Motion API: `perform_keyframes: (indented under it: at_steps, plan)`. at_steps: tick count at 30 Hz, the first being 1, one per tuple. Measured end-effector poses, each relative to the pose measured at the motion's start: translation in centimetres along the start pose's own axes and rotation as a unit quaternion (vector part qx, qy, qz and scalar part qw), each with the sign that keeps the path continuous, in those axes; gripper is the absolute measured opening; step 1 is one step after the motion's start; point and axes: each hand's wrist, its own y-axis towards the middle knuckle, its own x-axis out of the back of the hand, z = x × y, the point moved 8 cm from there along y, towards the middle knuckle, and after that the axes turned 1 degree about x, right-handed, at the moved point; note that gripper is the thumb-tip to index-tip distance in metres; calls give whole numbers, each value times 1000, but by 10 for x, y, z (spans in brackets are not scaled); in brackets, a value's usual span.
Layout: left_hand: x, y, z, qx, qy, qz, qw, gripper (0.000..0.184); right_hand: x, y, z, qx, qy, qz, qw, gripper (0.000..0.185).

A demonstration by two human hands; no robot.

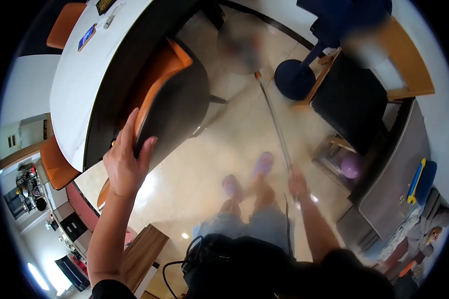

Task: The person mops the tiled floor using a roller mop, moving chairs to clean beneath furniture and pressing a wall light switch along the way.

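Note:
My left hand (127,159) grips the top edge of a chair (182,94) with a dark grey back and an orange seat side. The thumb lies on the grey outside and the fingers reach over to the orange inside. My right hand (298,184), smeared by motion, is closed round a long thin metal pole (275,117). The pole slants away across the floor to an orange joint (257,75). Its far end is under a blurred patch, so I cannot tell what kind of tool it is.
A white table (80,94) with a phone (87,38) stands left of the chair. At right are a dark round base (295,79), a black-seated wooden chair (351,94) and a clear bin (332,162) with a purple ball (350,167). Shiny tiles (249,129) cover the floor.

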Motion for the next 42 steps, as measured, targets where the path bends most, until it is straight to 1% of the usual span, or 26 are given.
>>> perform_keyframes:
  at_steps: [1,2,4,7,10,11,14,17,18,20,21,23,25,26,27,29,30,31,32,33,35,36,38,40,41,42]
  plan:
    - [0,0,1,6,0,-2,1000,54,3,48,20,27,-9,-34,999,47]
    - [1,-1,2,12,0,-2,1000,53,19,74,47,-55,-14,27,998,44]
    - [0,-2,1,6,4,2,1000,52,50,75,40,-74,40,51,995,43]
    - [2,-4,-1,10,4,-17,1000,49,50,18,25,-141,17,85,986,42]
    - [3,-10,-5,-7,8,-22,1000,46,8,-45,17,-131,-15,74,989,45]
    - [5,-12,-5,-5,8,-28,1000,44,-15,-62,-10,-105,-22,58,993,46]
    - [5,-18,-4,-28,37,-28,999,46,-52,-186,-31,-161,-29,98,982,46]
    - [1,-25,5,-58,64,-61,994,50,-139,-356,-113,-155,-65,134,977,46]
    - [-2,-29,7,-68,59,-58,994,50,-139,-423,-97,-313,2,163,936,46]
    - [-1,-29,14,-58,44,-61,995,54,-180,-545,-141,-316,-46,158,934,51]
    - [-3,-27,16,-61,42,-63,995,54,-178,-589,-127,-347,-62,179,918,52]
    - [-4,-30,18,-62,38,-73,995,54,-190,-640,-120,-336,-36,163,927,50]
    - [0,-43,12,-27,25,-53,998,46,-192,-644,-91,-296,8,78,952,47]
    - [17,-62,-11,-139,40,-174,974,47,-199,-628,-85,-298,38,44,953,46]
    - [26,-89,-36,-250,51,-290,923,52,-207,-610,-75,-262,57,25,963,46]
    - [-38,-155,-82,-381,40,-191,904,55,-231,-561,-59,-233,112,16,966,47]
    - [-84,-203,-106,-410,16,46,911,52,-250,-530,-53,-241,147,31,959,47]
    - [-160,-254,-123,-474,-115,168,856,61,-263,-488,-32,-7,99,-36,994,48]
    - [-194,-317,-132,-538,-100,173,819,72,-258,-447,1,-146,203,32,968,49]
    - [-205,-351,-137,-507,-36,310,804,81,-247,-418,34,-142,351,53,924,51]
    - [-266,-375,-134,-479,-29,368,796,74,-233,-375,85,-120,627,89,765,55]
    - [-294,-370,-133,-453,-24,403,795,68,-247,-369,83,-117,641,88,754,55]
    - [-328,-393,-124,-430,-3,442,787,62,-265,-366,74,-76,853,13,517,55]
    - [-351,-455,-111,-475,66,485,731,53,-324,-401,41,-101,854,-3,510,53]
    - [-393,-513,-100,-521,-19,466,715,61,-353,-427,17,-121,843,-22,524,51]
    - [-398,-570,-103,-534,-63,476,696,72,-376,-464,-6,-192,806,-45,558,50]
